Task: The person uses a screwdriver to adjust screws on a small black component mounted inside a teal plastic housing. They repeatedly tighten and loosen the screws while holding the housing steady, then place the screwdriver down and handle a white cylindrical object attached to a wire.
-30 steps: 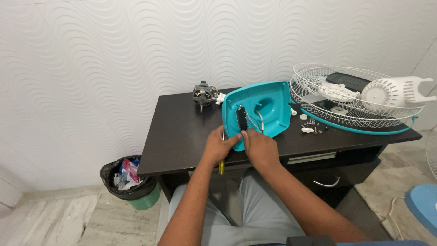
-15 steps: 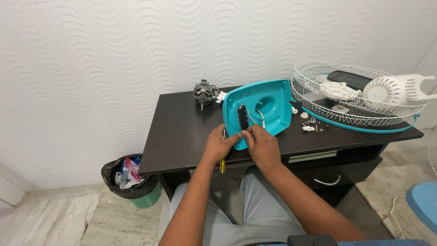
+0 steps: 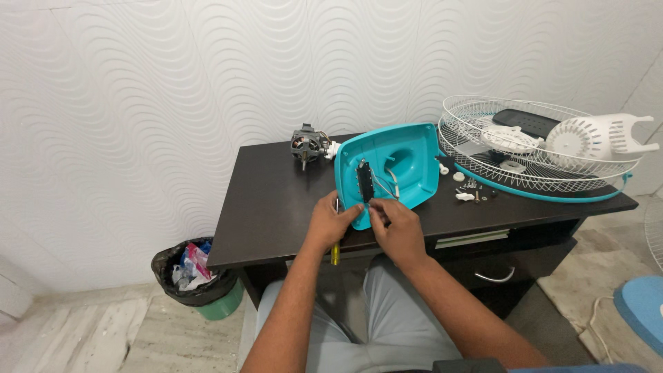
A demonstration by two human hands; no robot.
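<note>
Teal plastic fan housing (image 3: 397, 166) lies hollow side up near the front edge of the dark wooden desk (image 3: 269, 200), tilted slightly toward the person. A black switch block (image 3: 364, 182) sits upright inside its near left part, with thin white wires (image 3: 390, 181) running from it across the hollow. Right hand (image 3: 395, 228) rests at the housing's near rim, fingers pinched together on something small by the foot of the switch block; what they pinch is too small to tell. Left hand (image 3: 331, 224) is closed around a yellow-handled screwdriver (image 3: 335, 243), its handle pointing down past the desk edge, shaft up beside the housing's left rim. Behind the housing, near the wall, sits a bare fan motor (image 3: 309, 145) with copper windings showing. Just right of the housing, a scatter of small screws and white plastic fittings (image 3: 469, 190) on the desk top. Farther right, white wire fan grilles (image 3: 525, 159) with a teal rim, stacked, holding a white vented motor cover (image 3: 594, 138) and a black flat piece (image 3: 528, 123). On the floor at left, a green waste bin (image 3: 197, 280) lined with a black bag.
</note>
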